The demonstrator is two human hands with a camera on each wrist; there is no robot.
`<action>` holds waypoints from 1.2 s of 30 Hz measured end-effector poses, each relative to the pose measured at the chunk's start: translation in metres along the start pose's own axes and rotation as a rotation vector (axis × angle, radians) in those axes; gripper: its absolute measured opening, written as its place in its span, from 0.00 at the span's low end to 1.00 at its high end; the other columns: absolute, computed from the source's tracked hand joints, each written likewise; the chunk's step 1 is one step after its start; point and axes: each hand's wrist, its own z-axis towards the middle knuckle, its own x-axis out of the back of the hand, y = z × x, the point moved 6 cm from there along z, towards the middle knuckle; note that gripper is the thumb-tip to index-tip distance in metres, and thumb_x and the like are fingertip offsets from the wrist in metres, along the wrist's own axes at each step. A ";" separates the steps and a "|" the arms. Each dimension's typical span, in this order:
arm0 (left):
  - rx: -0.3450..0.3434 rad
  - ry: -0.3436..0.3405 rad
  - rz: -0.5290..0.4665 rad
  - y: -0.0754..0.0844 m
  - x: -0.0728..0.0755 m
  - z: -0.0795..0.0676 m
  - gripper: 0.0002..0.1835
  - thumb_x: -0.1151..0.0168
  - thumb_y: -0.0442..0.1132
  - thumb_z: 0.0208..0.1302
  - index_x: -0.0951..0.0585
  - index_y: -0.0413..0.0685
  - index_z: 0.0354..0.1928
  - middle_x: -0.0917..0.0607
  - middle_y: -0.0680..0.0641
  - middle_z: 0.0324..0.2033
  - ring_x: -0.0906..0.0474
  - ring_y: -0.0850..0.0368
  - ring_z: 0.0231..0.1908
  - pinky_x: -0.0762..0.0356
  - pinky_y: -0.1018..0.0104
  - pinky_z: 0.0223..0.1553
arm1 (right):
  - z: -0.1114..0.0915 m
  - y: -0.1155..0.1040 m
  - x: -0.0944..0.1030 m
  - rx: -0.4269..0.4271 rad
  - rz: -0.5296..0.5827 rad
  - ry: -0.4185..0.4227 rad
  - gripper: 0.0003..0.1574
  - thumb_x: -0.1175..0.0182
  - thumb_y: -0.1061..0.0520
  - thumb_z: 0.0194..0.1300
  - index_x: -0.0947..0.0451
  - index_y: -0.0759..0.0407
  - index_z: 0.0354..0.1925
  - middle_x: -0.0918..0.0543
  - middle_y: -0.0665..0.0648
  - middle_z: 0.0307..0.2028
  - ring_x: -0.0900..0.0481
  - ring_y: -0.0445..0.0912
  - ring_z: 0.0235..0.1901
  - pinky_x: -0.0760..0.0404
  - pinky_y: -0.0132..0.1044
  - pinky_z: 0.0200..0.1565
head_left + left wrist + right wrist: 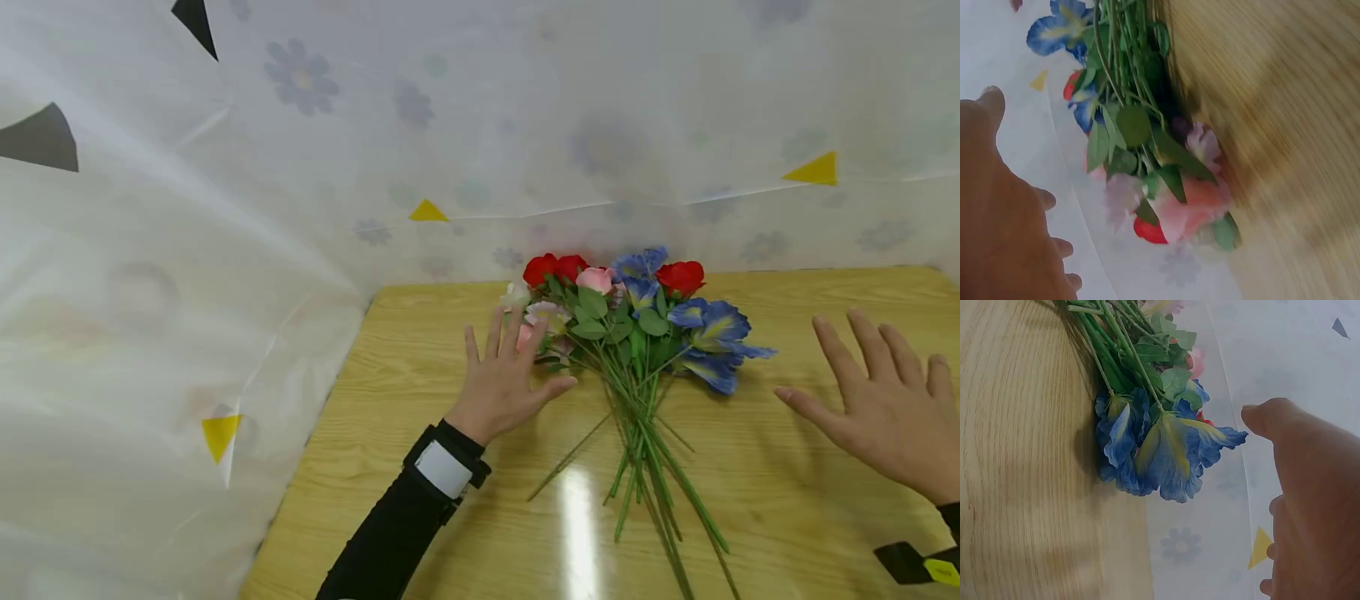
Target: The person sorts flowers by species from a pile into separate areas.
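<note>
A bunch of flowers lies on the wooden table, its green stems (647,433) crossing and fanning toward the near edge. Red roses (681,278), a pink rose (596,279) and blue irises (716,333) make up the blooms at the far end. My left hand (501,385) is spread at the left of the blooms, fingers straight and holding nothing; in the left wrist view it appears apart from them. Out to the right, my right hand (892,404) is also spread with nothing in it, away from the blue irises (1166,450).
The wooden table (420,333) reaches back to a pale plastic sheet (510,125) printed with flowers and yellow triangles. The same sheeting hangs along the table's left side. A light reflection shines on the tabletop near the stems.
</note>
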 end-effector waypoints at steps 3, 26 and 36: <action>-0.016 -0.036 0.026 0.017 -0.002 0.005 0.48 0.62 0.78 0.65 0.64 0.69 0.78 0.67 0.49 0.79 0.79 0.46 0.78 0.70 0.27 0.70 | -0.001 0.002 -0.001 -0.016 0.025 -0.003 0.67 0.49 0.23 0.65 0.75 0.52 0.79 0.76 0.70 0.76 0.74 0.73 0.73 0.66 0.79 0.62; -0.307 -0.235 0.381 0.143 -0.075 0.026 0.35 0.59 0.82 0.58 0.30 0.82 0.65 0.46 0.58 0.77 0.43 0.47 0.75 0.44 0.24 0.63 | -0.005 0.004 0.002 0.099 0.126 0.211 0.47 0.50 0.41 0.76 0.52 0.69 0.75 0.51 0.82 0.71 0.43 0.80 0.60 0.44 0.75 0.57; -0.268 -0.205 0.340 0.084 -0.075 0.009 0.40 0.58 0.80 0.59 0.31 0.74 0.69 0.40 0.57 0.75 0.32 0.49 0.69 0.45 0.22 0.61 | -0.004 -0.004 0.009 0.207 0.135 0.315 0.41 0.51 0.43 0.78 0.43 0.74 0.71 0.39 0.84 0.64 0.36 0.78 0.55 0.37 0.73 0.52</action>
